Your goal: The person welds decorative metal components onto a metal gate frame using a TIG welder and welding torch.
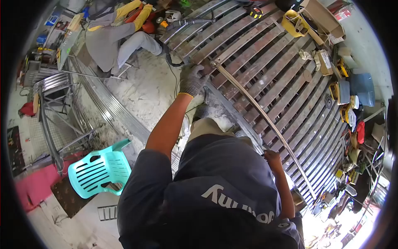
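Note:
My left hand (192, 80), in a grey knitted work glove with a yellow cuff, is at the near left corner of a slatted metal workbench (265, 54). Its thumb and a finger look apart, with nothing visible between them. Bare and curled, my right hand (273, 159) is by the bench's near edge, closed around something dark that I cannot make out. Between and beyond the hands, a long shiny metal tube (258, 108) lies across the slats, its far end beside the left hand.
At upper left a crouching person (103, 43) works beside the bench. A turquoise plastic chair (99, 170) and long metal profiles (120, 114) are at left. A yellow container (294, 23), a tape measure (256, 12) and boxes (324, 62) occupy the bench's far side.

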### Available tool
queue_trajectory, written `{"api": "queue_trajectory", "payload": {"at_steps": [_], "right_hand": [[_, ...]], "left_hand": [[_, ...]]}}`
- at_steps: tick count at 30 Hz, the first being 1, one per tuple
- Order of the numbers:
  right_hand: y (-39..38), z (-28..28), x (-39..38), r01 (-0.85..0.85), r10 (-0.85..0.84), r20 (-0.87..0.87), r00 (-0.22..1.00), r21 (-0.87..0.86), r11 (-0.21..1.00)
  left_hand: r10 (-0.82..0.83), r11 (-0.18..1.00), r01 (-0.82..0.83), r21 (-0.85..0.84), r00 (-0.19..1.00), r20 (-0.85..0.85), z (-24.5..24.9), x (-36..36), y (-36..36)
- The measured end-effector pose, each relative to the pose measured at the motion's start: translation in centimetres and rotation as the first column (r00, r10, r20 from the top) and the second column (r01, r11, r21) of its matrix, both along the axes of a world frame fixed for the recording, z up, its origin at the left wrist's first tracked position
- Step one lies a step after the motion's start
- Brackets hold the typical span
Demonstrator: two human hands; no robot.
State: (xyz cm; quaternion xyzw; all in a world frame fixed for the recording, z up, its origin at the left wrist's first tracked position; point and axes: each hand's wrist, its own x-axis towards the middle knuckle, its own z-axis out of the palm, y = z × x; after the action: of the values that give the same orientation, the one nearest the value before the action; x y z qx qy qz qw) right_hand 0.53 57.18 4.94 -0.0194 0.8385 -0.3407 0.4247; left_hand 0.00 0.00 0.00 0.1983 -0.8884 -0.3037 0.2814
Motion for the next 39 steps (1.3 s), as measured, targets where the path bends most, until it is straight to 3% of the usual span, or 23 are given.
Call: {"api": "queue_trajectory", "payload": {"at_steps": [2, 3, 4, 6, 7, 9, 10, 14, 18, 22, 25, 28, 31, 34, 39], "right_hand": [[1.3, -1.0, 1.5, 0.212, -0.211, 0.02, 0.977, -0.057, 0.976], [1.1, 0.3, 1.4, 0.265, -0.265, 0.01, 0.964, -0.003, 0.964], [1.8, -2.2, 2.2, 0.317, -0.316, 0.02, 0.949, -0.057, 0.947], [0.9, -4.8, 2.5, 0.228, -0.227, -0.047, 0.973, 0.017, 0.974], [0.2, -6.0, 2.6, 0.185, -0.18, -0.078, 0.98, 0.057, 0.981], [0.8, -6.1, 2.3, -0.15, 0.198, -0.097, 0.975, 0.367, 0.918], [0.9, -6.1, 3.1, -0.107, 0.164, -0.163, 0.973, 0.313, 0.944], [-1.7, -4.4, 4.1, -0.082, 0.126, -0.093, 0.988, 0.38, 0.921], [-4.0, -4.0, 4.3, -0.169, 0.233, -0.118, 0.965, 0.398, 0.902], [-5.9, -3.9, 4.3, -0.063, 0.067, 0.002, 0.998, 0.372, 0.926], [-5.9, -3.7, 4.8, -0.028, 0.043, -0.03, 0.999, 0.375, 0.927], [-4.9, -4.9, 5.1, -0.125, 0.177, -0.078, 0.981, 0.442, 0.888], [-3.5, -5.6, 6.2, 0.067, -0.02, -0.15, 0.988, 0.314, 0.947], [-4.1, -3.7, 5.1, -0.095, 0.136, -0.065, 0.989, 0.43, 0.898], [-3.6, -3.9, 5.6, -0.065, 0.113, -0.087, 0.99, 0.427, 0.902]], "left_hand": [[0.02, 0.997, -0.018, -0.076, 0.999, 0.027, 2.2, -0.7, 1.4], [-0.011, 1.0, 0.011, -0.019, 0.999, 0.044, -0.3, -1.9, 0.0], [-0.036, 0.997, 0.04, -0.072, 0.998, 0.055, -0.4, -2.4, -1.4], [-0.026, 0.984, 0.028, -0.179, 1.0, 0.012, 0.0, -3.6, -4.1], [-0.034, 0.987, 0.035, -0.154, 0.999, 0.006, -0.3, -3.9, -4.4], [-0.056, 0.994, 0.056, -0.099, 0.998, -0.005, -0.8, -4.1, -4.8], [-0.104, 0.991, 0.1, -0.085, 0.994, -0.046, -0.8, -4.2, -5.2], [-0.178, 0.983, 0.18, 0.028, 0.983, -0.052, -1.1, -4.6, -5.9], [-0.165, 0.985, 0.166, 0.036, 0.986, -0.039, -1.4, -4.6, -5.9], [-0.236, 0.968, 0.234, 0.092, 0.972, 0.008, -1.6, -4.7, -6.2], [-0.198, 0.977, 0.198, 0.074, 0.98, -0.006, -1.7, -4.9, -5.9], [-0.168, 0.977, 0.172, 0.122, 0.985, -0.04, -2.0, -5.0, -5.5], [-0.134, 0.986, 0.138, 0.093, 0.99, -0.047, -1.9, -5.0, -5.2], [-0.108, 0.984, 0.113, 0.14, 0.993, -0.046, -1.4, -5.1, -4.9], [-0.1, 0.992, 0.104, 0.078, 0.994, -0.054, -1.5, -5.4, -4.8]]}}
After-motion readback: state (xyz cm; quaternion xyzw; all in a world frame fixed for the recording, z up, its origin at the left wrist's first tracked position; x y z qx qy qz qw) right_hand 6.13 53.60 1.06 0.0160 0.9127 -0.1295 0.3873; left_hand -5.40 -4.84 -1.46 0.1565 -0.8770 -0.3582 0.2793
